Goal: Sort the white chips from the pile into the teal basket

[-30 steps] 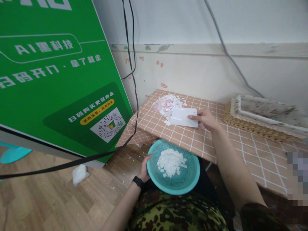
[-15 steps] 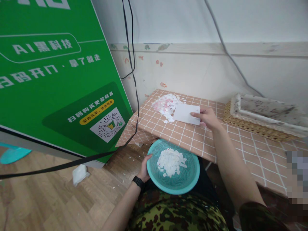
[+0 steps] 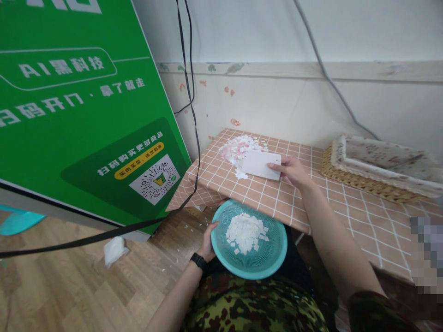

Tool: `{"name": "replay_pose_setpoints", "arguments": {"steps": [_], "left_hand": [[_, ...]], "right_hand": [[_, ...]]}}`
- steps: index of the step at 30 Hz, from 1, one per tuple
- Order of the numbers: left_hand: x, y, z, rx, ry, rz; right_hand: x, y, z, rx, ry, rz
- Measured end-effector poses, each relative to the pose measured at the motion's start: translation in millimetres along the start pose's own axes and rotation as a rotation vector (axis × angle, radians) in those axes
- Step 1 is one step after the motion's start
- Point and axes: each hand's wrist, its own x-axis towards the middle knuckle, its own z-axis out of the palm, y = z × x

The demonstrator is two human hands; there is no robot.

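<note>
My left hand [image 3: 209,243] grips the left rim of a teal plastic colander [image 3: 273,258], held below the table's front edge. A heap of small white paper scraps [image 3: 245,233] lies in the colander. Over the table, my right hand [image 3: 290,170] pinches the right end of a flat white card [image 3: 260,165], thumb on top and fingers underneath. The card's left end meets a pile of white and pink paper scraps [image 3: 238,148] on the checked cloth and covers part of it.
A brown checked cloth [image 3: 297,203] covers the table against the wall. On its right stands a wicker basket [image 3: 374,184] with a fabric lining. A green panel [image 3: 86,110] rises at left, with a black strap [image 3: 104,234] crossing in front. A white bag-like item [image 3: 115,251] lies on the floor.
My right hand has slid the white card a little to the left, further over the scrap pile. My left hand and the colander have not moved.
</note>
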Motion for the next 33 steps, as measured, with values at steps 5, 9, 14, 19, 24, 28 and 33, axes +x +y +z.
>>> {"name": "replay_pose_setpoints", "arguments": {"steps": [5,9,14,19,24,28,33], "left_hand": [[1.2,-0.8,-2.1,0.007,-0.009,-0.004],[3.4,-1.3,-4.5,0.0,-0.006,-0.025],[3.8,-1.3,-5.0,0.003,0.021,-0.007],[2.7,-1.4,-4.0,-0.013,0.028,0.001],[0.7,0.0,-1.8,-0.012,0.015,-0.002],[-1.2,1.7,1.2,-0.021,0.012,-0.005],[-1.7,2.1,2.4,0.002,0.027,-0.024]], "right_hand": [[2.9,5.5,-4.4,-0.089,0.012,-0.014],[5.3,8.7,-8.3,-0.032,0.109,-0.023],[2.5,6.6,2.0,-0.045,0.02,-0.033],[1.0,4.6,2.5,-0.024,-0.01,0.009],[2.9,5.5,-3.9,0.097,0.028,0.018],[1.1,1.0,-3.5,0.172,-0.007,0.005],[-14.0,-12.5,-12.3,0.178,0.022,-0.088]]}}
